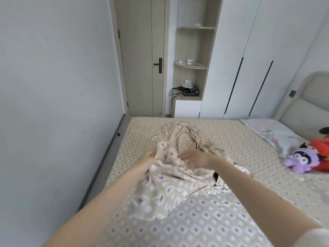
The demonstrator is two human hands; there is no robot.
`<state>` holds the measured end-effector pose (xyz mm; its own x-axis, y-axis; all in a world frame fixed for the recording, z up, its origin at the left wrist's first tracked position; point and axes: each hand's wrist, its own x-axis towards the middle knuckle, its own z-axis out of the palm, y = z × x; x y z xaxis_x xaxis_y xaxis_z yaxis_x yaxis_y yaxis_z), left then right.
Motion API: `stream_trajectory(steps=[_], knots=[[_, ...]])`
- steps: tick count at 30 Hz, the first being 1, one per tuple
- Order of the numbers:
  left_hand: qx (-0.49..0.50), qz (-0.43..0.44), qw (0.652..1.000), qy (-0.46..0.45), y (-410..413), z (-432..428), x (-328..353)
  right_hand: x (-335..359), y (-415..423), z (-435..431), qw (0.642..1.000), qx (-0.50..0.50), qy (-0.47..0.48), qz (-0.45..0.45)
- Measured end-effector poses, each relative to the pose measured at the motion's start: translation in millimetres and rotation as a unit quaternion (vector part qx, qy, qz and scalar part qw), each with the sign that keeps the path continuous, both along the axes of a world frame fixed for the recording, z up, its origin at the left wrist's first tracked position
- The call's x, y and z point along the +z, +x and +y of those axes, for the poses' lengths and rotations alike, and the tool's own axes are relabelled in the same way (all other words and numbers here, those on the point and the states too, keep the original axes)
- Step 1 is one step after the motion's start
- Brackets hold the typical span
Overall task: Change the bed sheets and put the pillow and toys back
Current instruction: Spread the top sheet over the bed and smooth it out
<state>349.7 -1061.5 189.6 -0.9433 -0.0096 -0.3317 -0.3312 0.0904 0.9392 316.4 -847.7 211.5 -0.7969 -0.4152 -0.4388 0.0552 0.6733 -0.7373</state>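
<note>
Left hand [146, 160], right hand [195, 160] on sheet [170, 143]

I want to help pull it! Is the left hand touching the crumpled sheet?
Touching. The head view shows the left hand gripping a bunched fold of the crumpled sheet, with the cloth gathered right at its fingers.

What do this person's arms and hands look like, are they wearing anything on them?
Both forearms are bare. The left hand and right hand show no gloves, and no ring or watch is visible through the blur. What looks like the edge of a white sleeve shows high on the right arm.
</note>
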Motion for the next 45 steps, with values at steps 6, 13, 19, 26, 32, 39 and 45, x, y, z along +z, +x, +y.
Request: stream_trajectory(steps=[6,13,19,26,32,39,45], knots=[[0.109,-0.08,0.991,0.017,50,3,3,-49,50,18,0.979,0.091,0.182,-0.032],[0.13,-0.124,0.977,0.112,95,6,21,-75,90,7,0.977,0.098,0.182,0.052],[0.106,-0.106,0.978,0.145,110,-27,47,-85,116,-19,0.964,0.102,0.203,0.136],[0.152,-0.06,0.971,0.175,118,-116,79,-87,137,-98,0.943,0.049,0.24,0.225],[0.17,-0.031,0.958,0.229,126,-183,83,-99,161,-199,0.96,0.0,0.187,0.207],[0.174,-0.049,0.958,0.223,141,-245,65,-91,160,-229,0.939,-0.064,0.211,0.262],[0.172,-0.049,0.952,0.248,147,-268,54,-98,177,-232,0.959,0.041,0.212,0.186]])
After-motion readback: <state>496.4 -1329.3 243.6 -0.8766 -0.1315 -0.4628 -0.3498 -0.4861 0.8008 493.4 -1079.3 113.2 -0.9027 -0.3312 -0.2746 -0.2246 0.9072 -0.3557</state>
